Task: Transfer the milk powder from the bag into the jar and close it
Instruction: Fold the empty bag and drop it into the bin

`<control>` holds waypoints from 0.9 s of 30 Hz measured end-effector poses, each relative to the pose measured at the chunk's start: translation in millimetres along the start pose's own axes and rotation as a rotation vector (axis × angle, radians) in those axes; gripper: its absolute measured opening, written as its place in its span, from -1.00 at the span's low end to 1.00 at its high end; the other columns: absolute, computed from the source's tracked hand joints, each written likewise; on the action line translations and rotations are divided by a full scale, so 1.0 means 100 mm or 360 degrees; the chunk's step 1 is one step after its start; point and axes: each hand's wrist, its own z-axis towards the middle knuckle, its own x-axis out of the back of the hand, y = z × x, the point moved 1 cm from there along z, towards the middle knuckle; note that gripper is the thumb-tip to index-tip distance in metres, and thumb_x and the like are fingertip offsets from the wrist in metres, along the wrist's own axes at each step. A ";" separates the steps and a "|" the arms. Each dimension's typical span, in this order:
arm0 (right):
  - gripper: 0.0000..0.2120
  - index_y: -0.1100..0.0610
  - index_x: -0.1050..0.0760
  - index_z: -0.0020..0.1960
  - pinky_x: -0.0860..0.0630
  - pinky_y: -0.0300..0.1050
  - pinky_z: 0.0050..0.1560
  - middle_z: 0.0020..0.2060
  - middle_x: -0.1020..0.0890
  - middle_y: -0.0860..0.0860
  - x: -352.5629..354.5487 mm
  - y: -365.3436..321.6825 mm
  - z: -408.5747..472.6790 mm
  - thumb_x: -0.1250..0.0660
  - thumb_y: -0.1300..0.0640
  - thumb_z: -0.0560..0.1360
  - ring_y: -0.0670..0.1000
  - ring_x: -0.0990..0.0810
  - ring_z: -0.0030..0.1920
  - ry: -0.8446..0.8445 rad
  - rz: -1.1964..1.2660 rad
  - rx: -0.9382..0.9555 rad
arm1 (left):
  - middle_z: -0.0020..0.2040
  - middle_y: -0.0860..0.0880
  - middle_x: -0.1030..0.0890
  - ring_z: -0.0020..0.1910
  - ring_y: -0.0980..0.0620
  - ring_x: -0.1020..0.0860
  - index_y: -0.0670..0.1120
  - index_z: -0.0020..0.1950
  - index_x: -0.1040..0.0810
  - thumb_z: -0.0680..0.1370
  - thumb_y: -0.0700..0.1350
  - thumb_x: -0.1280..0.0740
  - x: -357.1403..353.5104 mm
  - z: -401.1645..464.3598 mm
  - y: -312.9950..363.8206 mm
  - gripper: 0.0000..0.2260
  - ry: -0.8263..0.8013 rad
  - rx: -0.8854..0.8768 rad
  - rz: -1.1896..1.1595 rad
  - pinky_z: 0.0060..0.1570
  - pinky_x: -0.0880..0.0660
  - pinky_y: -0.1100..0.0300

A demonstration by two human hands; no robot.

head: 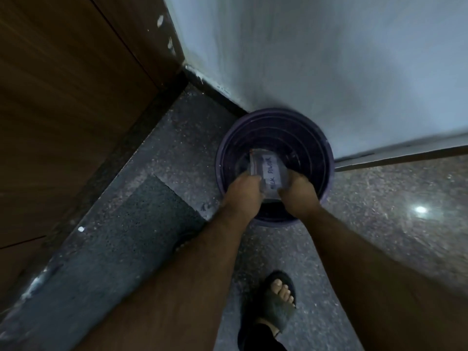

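Bag (269,173): held over the open mouth of a round purple bin (314,138) that stands on the floor by the wall corner.
Long axis: tilted – the far end, with an orange strip along its edge, points away and up-left; the near end is taken between the two hands.
Look: clear, thin plastic, flat and seemingly empty; a white label (273,172) with handwritten blue letters reading "MILK POWDER" runs along the length. The picture is blurred, so finer detail cannot be told.
Left hand (243,192): fingers clenched on the bag's near left edge.
Right hand (298,191): fingers clenched on the near right edge – the bag is stretched between both grips.
Bin: dark inside, ribbed with rings; contents cannot be made out.
Floor (177,138): speckled grey stone, a darker mat (141,214) laid at the left.
Foot (278,300): in a dark sandal, seen below the arms.
Surroundings: brown wooden panel (63,84) at left, pale wall (316,54) behind the bin.
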 end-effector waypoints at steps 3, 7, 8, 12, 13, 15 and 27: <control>-0.63 0.31 -0.45 0.35 -0.48 0.08 0.26 0.26 -0.54 0.28 0.09 -0.10 -0.26 -0.31 0.31 0.55 0.28 -0.53 0.24 0.0005 -0.0119 0.0094 | 0.18 -0.20 -0.56 0.14 -0.16 -0.55 -0.20 0.19 -0.60 0.57 -0.17 -0.35 0.12 -0.27 0.07 -0.78 0.0024 -0.0073 -0.0015 0.12 -0.53 0.01; -0.65 0.35 -0.50 0.30 -0.43 0.08 0.28 0.24 -0.54 0.32 0.37 -0.26 -0.64 -0.32 0.30 0.54 0.32 -0.51 0.26 -0.0038 -0.0273 0.0246 | 0.52 -0.14 -0.33 0.45 -0.12 -0.35 -0.07 0.51 -0.37 0.61 -0.09 -0.31 0.48 -0.77 0.23 -0.54 -0.0084 -0.0084 0.0073 0.38 -0.32 0.08; -0.61 0.34 -0.47 0.36 -0.39 0.10 0.35 0.31 -0.51 0.32 0.51 -0.36 -0.79 -0.33 0.25 0.55 0.32 -0.46 0.32 -0.0063 -0.0351 0.0294 | 0.56 -0.12 -0.26 0.50 -0.10 -0.28 -0.04 0.54 -0.31 0.61 -0.06 -0.31 0.64 -0.95 0.30 -0.50 -0.0098 -0.0079 0.0091 0.42 -0.27 0.08; -0.43 0.18 -0.29 0.54 -0.25 0.17 0.49 0.52 -0.31 0.24 1.19 -0.91 -1.48 -0.28 0.00 0.59 0.25 -0.22 0.54 -0.0088 -0.0650 0.0464 | 0.62 -0.05 -0.11 0.59 -0.05 -0.09 0.00 0.61 -0.13 0.61 0.10 -0.29 1.38 -1.75 0.67 -0.37 -0.0110 -0.0065 0.0206 0.51 -0.16 0.01; -0.40 0.16 -0.25 0.56 -0.24 0.17 0.50 0.54 -0.29 0.23 1.38 -1.09 -1.70 -0.27 -0.04 0.60 0.24 -0.19 0.56 -0.0089 -0.0700 0.0507 | 0.63 -0.04 -0.08 0.60 -0.04 -0.06 -0.01 0.61 -0.10 0.60 0.12 -0.28 1.58 -1.98 0.76 -0.35 -0.0076 -0.0053 0.0215 0.52 -0.14 0.01; -0.37 0.12 -0.20 0.58 -0.23 0.17 0.51 0.57 -0.23 0.19 1.77 -1.47 -2.16 -0.25 -0.10 0.60 0.23 -0.14 0.58 -0.0069 -0.0785 0.0566 | 0.63 -0.03 -0.05 0.60 -0.02 -0.01 0.00 0.62 -0.08 0.59 0.18 -0.27 1.98 -2.47 0.93 -0.31 0.0011 -0.0042 0.0245 0.54 -0.10 0.00; -0.32 0.05 -0.13 0.60 -0.17 0.17 0.53 0.60 -0.15 0.13 2.83 -3.14 -4.24 -0.12 -0.27 0.60 0.21 -0.06 0.59 0.0106 -0.1123 0.1143 | 0.64 -0.07 0.00 0.62 -0.01 0.08 0.04 0.63 -0.03 0.57 0.26 -0.22 3.61 -4.82 1.26 -0.28 0.0582 0.0097 0.0458 0.56 0.05 -0.06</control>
